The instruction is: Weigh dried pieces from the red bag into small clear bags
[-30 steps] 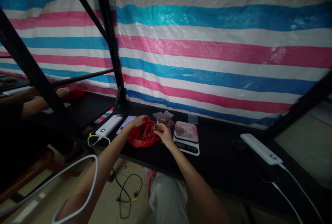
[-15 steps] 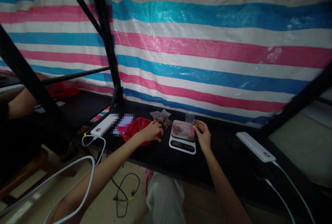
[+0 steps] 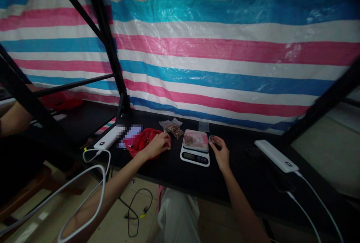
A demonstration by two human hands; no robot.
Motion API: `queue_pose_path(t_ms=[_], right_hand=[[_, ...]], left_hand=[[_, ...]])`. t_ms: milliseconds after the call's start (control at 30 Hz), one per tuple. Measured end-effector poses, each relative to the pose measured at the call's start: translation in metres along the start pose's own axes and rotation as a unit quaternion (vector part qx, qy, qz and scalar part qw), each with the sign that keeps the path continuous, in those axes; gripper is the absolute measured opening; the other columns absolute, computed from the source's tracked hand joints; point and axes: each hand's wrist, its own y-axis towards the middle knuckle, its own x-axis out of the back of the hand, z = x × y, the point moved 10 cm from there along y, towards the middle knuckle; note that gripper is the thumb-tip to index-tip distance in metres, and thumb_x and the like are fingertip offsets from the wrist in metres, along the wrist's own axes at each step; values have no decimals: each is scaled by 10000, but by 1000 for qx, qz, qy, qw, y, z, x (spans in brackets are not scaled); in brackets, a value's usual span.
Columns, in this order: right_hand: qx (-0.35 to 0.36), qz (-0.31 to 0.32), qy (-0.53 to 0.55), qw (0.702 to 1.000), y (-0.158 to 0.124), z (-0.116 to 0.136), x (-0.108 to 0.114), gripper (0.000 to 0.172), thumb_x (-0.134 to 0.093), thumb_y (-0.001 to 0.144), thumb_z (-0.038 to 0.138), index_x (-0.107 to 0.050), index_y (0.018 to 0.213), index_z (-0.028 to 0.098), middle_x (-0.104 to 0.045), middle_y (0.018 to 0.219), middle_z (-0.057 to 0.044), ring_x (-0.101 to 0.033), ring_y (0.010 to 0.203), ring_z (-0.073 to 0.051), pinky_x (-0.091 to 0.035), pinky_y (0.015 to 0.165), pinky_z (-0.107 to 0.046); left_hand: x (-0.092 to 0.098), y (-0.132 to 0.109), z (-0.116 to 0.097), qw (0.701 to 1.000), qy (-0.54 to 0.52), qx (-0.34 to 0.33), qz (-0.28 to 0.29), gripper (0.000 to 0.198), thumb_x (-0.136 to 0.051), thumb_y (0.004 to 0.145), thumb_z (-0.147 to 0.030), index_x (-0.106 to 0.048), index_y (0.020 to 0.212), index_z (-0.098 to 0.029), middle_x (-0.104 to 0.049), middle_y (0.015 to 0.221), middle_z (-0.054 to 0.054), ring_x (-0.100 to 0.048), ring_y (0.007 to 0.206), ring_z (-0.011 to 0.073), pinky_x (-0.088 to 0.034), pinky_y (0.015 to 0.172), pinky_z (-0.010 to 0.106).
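Note:
A white digital scale stands on the black table, with a clear bag of small brown pieces on its pan. To its right my right hand holds a small round clear container with something brown inside. My left hand rests over the right edge of a red bag holding small pieces; its fingers are curled down, and what they hold, if anything, is hidden. Filled clear bags lie behind the left hand. An empty-looking clear bag lies behind the scale.
White power banks with cables lie at the left and right, a dark phone beside the right one. A black metal frame and striped sheet stand behind. Another person's arm is at far left.
My left hand has drawn back slightly toward the red bag, its fingers more curled. The right hand has moved slightly away from the scale with the round container. The view has shifted a little.

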Motion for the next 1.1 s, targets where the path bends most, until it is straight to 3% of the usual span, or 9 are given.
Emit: queue_pose_path(t_ms=[133, 233, 333, 433, 567, 667, 833, 933, 1100], right_hand=[[9, 22, -29, 999, -2, 5, -4, 431, -591, 705, 388, -532, 1085, 194, -628, 1051, -102, -588, 967, -221, -430, 886, -422], [24, 39, -56, 997, -3, 11, -8, 436, -590, 707, 392, -532, 1093, 198, -632, 1038, -95, -591, 949, -218, -434, 876, -412], [33, 46, -68, 996, -3, 14, -9, 428, -591, 710, 396, -537, 1088, 203, -635, 1030, -87, -592, 941, -211, -434, 873, -396], [28, 39, -55, 997, -4, 12, -7, 429, -591, 709, 396, -537, 1086, 198, -632, 1041, -91, -592, 941, -209, -438, 868, -390], [18, 37, -44, 998, -5, 10, -6, 433, -590, 711, 390, -529, 1095, 198, -623, 1060, -91, -588, 950, -206, -438, 875, -392], [16, 30, -44, 998, -5, 10, -4, 432, -588, 713, 395, -532, 1092, 195, -626, 1058, -90, -590, 944, -204, -435, 877, -391], [18, 16, -44, 999, -5, 8, 1, 422, -579, 718, 388, -531, 1087, 189, -633, 1047, -89, -593, 942, -200, -434, 874, -383], [17, 13, -44, 999, -5, 7, 4, 405, -574, 726, 370, -525, 1082, 184, -628, 1048, -90, -592, 945, -196, -436, 873, -376], [10, 11, -43, 999, -5, 8, 5, 394, -570, 733, 351, -517, 1084, 180, -629, 1040, -91, -592, 945, -196, -441, 869, -376]], left_hand=[[40, -23, 51, 990, 5, 101, -94, 141, -545, 772, -289, -633, 827, -193, -536, 982, 57, -482, 924, 208, -366, 845, 347], [38, -38, 79, 989, 25, 133, -65, 133, -550, 749, -264, -656, 798, -199, -551, 950, 71, -487, 909, 227, -378, 847, 364], [35, -45, 82, 990, 17, 120, -68, 213, -477, 753, -152, -657, 852, -208, -533, 1008, 71, -470, 959, 224, -370, 882, 365], [41, -41, 70, 987, -13, 113, -116, 346, -412, 729, -70, -622, 966, -210, -475, 1111, 62, -427, 1052, 215, -335, 948, 381], [37, -7, 35, 986, -58, 91, -128, 275, -438, 791, -175, -585, 1018, -219, -448, 1159, 52, -402, 1091, 217, -319, 967, 408], [19, 33, -8, 990, -85, 26, -109, 301, -516, 789, -293, -553, 1080, -222, -450, 1190, 67, -391, 1121, 232, -309, 971, 400], [-22, 96, -57, 997, -48, -17, -60, 592, -563, 730, -484, -423, 1238, -213, -417, 1274, 105, -358, 1161, 273, -293, 947, 431], [-39, 119, -71, 999, -4, -29, -43, 704, -599, 675, -538, -407, 1248, -176, -461, 1236, 129, -383, 1139, 287, -276, 939, 436], [-51, 130, -74, 999, 31, -38, -20, 506, -595, 719, -458, -514, 1135, -184, -563, 1088, 110, -476, 1034, 270, -301, 890, 406]])
